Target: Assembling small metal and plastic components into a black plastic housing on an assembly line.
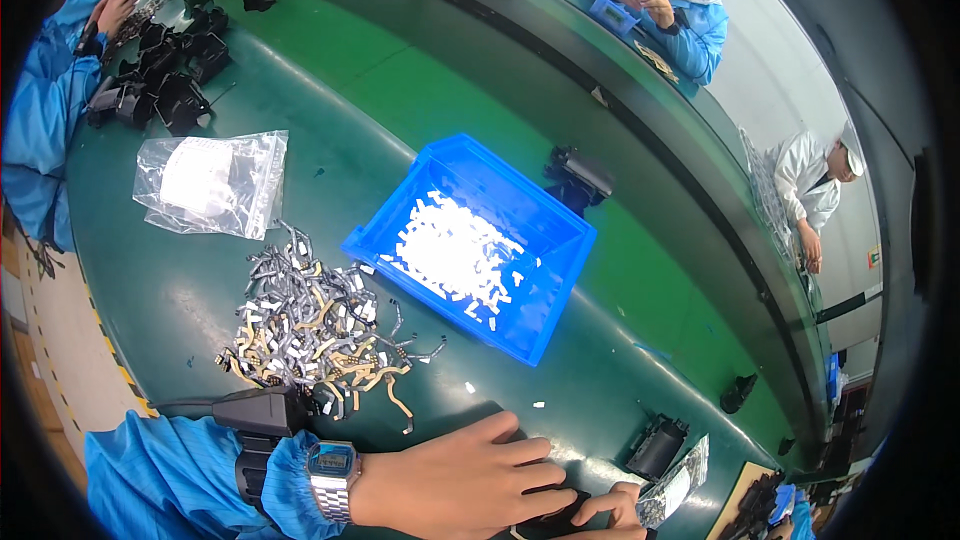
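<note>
At the lower edge, my left hand (465, 475) lies over a black plastic part (552, 522), its fingers bent down onto it. A steel digital watch (333, 465) and a black strapped device (262, 410) sit on that wrist. My right hand (612, 512) meets it from the right, fingers curled at the same part. The lower side of the part is cut off by the frame. Beyond my left forearm lies a heap of short grey and yellow cables (318, 325). A blue bin (560, 270) holds many small white pieces (455, 250).
A clear plastic bag (210, 185) lies at the left, below several black housings (165, 70). Another black housing (657, 445) and a silvery bag (677, 480) are at the right. A green conveyor belt (660, 310) runs past the table edge. Other people work around it.
</note>
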Available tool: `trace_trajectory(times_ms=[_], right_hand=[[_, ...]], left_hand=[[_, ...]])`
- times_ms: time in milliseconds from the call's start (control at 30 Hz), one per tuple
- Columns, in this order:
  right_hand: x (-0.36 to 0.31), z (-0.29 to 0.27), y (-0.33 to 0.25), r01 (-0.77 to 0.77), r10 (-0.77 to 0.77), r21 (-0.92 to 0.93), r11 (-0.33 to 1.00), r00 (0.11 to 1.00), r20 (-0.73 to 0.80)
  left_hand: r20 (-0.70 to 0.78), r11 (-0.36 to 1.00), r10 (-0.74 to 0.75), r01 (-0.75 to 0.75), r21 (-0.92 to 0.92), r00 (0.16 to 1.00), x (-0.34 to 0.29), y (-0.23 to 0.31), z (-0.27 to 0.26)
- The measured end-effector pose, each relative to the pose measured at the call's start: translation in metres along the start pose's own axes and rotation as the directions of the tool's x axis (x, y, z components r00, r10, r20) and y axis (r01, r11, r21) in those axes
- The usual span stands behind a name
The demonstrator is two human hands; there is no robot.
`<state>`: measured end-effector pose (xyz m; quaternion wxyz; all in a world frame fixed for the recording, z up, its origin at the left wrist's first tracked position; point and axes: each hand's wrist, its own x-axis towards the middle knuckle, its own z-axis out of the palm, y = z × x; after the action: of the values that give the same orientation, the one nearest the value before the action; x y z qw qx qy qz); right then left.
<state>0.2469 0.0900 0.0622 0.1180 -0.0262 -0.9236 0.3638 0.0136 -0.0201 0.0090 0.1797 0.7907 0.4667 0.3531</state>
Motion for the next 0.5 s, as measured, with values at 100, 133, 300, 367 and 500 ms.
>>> trace_trajectory(times_ms=[100, 133, 300, 367, 500], right_hand=[[-0.003, 0.001, -0.002, -0.020, 0.020, -0.009, 1.000, 1.000, -0.015], [-0.003, 0.000, -0.002, -0.020, 0.020, -0.011, 1.000, 1.000, -0.017], [0.002, -0.001, -0.002, -0.016, 0.016, 0.032, 0.999, 1.000, -0.017], [-0.002, 0.002, -0.003, -0.032, 0.032, 0.037, 0.999, 0.999, -0.022], [-0.009, 0.005, 0.000, -0.084, 0.087, 0.035, 0.996, 0.994, -0.073]], left_hand=[[-0.007, 1.000, 0.001, -0.001, -0.003, 1.000, 0.001, 0.001, 0.000], [-0.016, 1.000, 0.004, -0.004, 0.001, 1.000, 0.002, 0.002, 0.000], [-0.020, 1.000, 0.017, -0.017, -0.002, 1.000, 0.000, 0.000, -0.001], [-0.004, 1.000, 0.015, -0.015, 0.002, 1.000, 0.000, -0.001, -0.001], [-0.011, 1.000, 0.007, -0.007, 0.000, 1.000, 0.002, 0.000, 0.001]])
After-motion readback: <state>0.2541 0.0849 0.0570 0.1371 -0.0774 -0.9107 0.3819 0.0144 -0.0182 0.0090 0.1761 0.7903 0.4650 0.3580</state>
